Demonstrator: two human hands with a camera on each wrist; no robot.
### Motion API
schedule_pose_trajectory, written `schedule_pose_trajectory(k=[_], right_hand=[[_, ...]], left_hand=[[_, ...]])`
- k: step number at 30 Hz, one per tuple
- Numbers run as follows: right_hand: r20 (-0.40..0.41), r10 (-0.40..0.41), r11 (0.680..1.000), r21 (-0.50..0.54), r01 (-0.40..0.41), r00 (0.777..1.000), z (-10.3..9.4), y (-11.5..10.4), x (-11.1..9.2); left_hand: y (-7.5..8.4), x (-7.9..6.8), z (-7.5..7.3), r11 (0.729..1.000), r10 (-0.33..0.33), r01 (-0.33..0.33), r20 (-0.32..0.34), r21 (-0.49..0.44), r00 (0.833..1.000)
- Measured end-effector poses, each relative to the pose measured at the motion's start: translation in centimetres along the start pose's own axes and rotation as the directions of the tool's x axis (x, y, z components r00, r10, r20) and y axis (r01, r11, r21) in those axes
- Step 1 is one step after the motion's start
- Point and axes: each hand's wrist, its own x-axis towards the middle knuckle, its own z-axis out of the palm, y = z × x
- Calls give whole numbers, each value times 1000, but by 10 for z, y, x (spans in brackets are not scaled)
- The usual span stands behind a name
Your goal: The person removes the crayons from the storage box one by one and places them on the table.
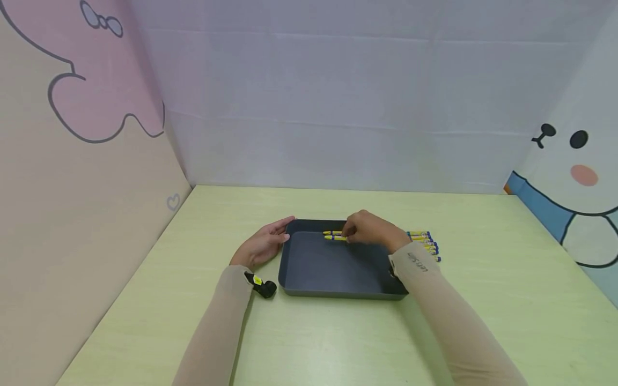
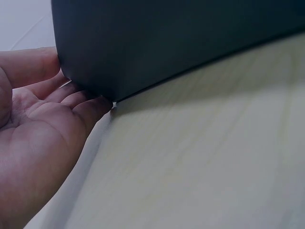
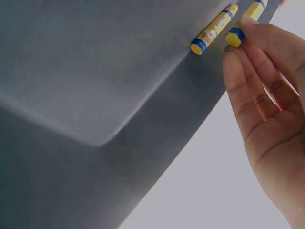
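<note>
A dark grey rectangular tray lies on the table. My left hand holds its far left corner, the thumb at the left side and the fingers round the outside near the base. Over the far part of the tray, my right hand pinches a yellow crayon with blue bands between thumb and fingertips. Another yellow crayon lies beside it on the tray floor, along the far wall. The right hand covers part of both crayons in the head view.
Several yellow crayons with blue ends lie in a row on the table right of the tray, partly hidden by the right wrist. A pale fabric wall stands behind the table, with printed side panels left and right.
</note>
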Motion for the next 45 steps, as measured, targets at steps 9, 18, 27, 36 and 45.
schedule_pose_trajectory(k=[9, 18, 27, 36, 45], right_hand=[[-7, -10, 1000, 2, 10, 1000, -9, 1, -7], [-28, -31, 1000, -3, 31, 999, -18, 7, -18], [-29, 15, 999, 34, -14, 999, -25, 19, -30], [-34, 21, 1000, 23, -20, 999, -31, 31, -47], [-45, 37, 999, 35, -35, 998, -35, 45, -62]], left_hand=[[-1, 0, -1, 1000, 5, -5, 3, 10, 1000], [0, -1, 0, 1000, 1, -1, -2, 12, 1000], [0, 0, 0, 1000, -1, 1, -3, 4, 1000], [-1, 0, -1, 1000, 2, -2, -3, -1, 1000], [-2, 1, 0, 1000, 8, -8, 0, 13, 1000]])
